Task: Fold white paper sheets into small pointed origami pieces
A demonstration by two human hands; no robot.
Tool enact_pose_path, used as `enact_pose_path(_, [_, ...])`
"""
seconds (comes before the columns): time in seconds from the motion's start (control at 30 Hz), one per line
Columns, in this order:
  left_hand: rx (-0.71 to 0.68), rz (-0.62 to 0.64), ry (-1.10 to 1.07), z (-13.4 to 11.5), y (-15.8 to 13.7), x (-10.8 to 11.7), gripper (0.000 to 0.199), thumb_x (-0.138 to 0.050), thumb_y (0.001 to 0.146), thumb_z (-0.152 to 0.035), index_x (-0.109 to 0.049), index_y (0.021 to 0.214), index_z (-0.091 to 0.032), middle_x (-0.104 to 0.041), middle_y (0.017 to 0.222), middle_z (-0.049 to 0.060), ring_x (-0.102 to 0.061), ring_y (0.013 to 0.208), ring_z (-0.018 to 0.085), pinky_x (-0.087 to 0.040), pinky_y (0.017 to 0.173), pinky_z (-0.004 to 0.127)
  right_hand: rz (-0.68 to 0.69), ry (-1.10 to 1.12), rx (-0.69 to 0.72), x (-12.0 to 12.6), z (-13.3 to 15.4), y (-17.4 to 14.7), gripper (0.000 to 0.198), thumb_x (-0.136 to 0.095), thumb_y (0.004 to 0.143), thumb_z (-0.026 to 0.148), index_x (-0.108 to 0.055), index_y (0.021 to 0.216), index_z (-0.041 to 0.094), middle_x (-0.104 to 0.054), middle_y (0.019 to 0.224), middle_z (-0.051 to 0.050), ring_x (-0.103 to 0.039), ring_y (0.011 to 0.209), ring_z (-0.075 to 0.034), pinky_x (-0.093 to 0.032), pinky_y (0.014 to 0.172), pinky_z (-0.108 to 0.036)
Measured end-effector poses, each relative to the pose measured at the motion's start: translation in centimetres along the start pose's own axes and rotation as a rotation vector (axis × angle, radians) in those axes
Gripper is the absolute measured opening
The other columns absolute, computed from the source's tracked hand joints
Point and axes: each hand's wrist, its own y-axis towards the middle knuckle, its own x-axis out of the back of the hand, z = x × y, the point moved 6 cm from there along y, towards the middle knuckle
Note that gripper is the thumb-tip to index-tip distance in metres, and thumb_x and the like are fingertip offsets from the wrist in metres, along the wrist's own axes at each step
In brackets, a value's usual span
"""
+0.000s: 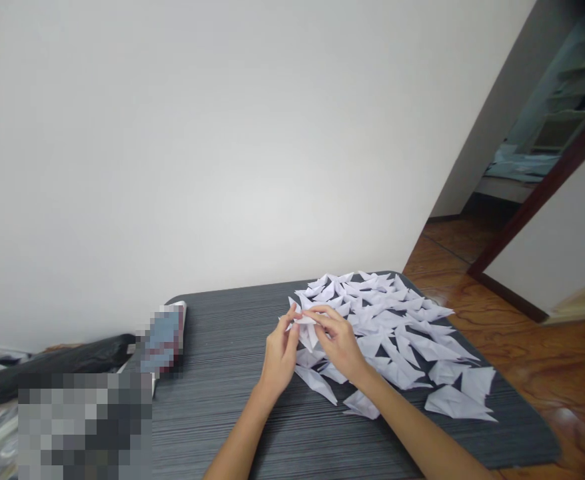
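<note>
Between my two hands is a small white folded paper (304, 321), raised above the table. My left hand (281, 347) pinches its left side with thumb and fingers. From the other side, my right hand (339, 341) grips it, thumb below and fingers along the top. The fingers cover part of its folds. Many pointed white folded papers (380, 323), shaped like paper cranes, lie spread and overlapping beneath and to the right of my hands.
The dark grey striped table (212, 340) stands against a pale wall (197, 147). At its left edge lies a blurred-out flat item (162, 340), with a long black bundle (57, 367) beyond. Wooden flooring (517, 313) and a doorway are on the right.
</note>
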Motion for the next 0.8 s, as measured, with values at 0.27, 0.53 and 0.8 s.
enact_pose_path(0.27, [0.237,0.033,-0.384,1.9,0.5,-0.2,0.031,-0.061,0.069,-0.037,-0.055,0.088,-0.013,-0.062,0.071,0.003,-0.058,0.063,0.012,-0.047,0.061,0.023,0.148,-0.049,0.159,0.2,0.6,0.1,0.053,-0.035,0.073,-0.002,-0.058,0.110,0.028,-0.042,0.112,-0.007,-0.050,0.074,-0.012,-0.046,0.069,-0.032])
enact_pose_path(0.53, [0.146,-0.019,-0.292,1.4,0.7,0.1,0.032,-0.066,0.065,-0.028,-0.048,0.087,-0.014,-0.065,0.073,0.004,-0.059,0.058,0.010,-0.045,0.054,0.019,0.273,0.064,0.059,0.6,0.6,0.5,0.037,-0.043,0.078,0.010,-0.060,0.107,0.025,-0.050,0.110,-0.006,-0.050,0.091,-0.017,-0.042,0.081,-0.035])
enact_pose_path(0.8, [0.049,0.092,-0.047,0.8,0.0,-1.0,0.025,-0.056,0.075,-0.030,-0.048,0.094,-0.017,-0.065,0.074,0.003,-0.062,0.066,0.013,-0.047,0.056,0.020,0.163,0.152,-0.206,0.6,-2.5,1.0,0.014,-0.056,0.075,0.026,-0.064,0.071,0.016,-0.061,0.072,-0.004,-0.054,0.068,-0.015,-0.042,0.061,-0.026])
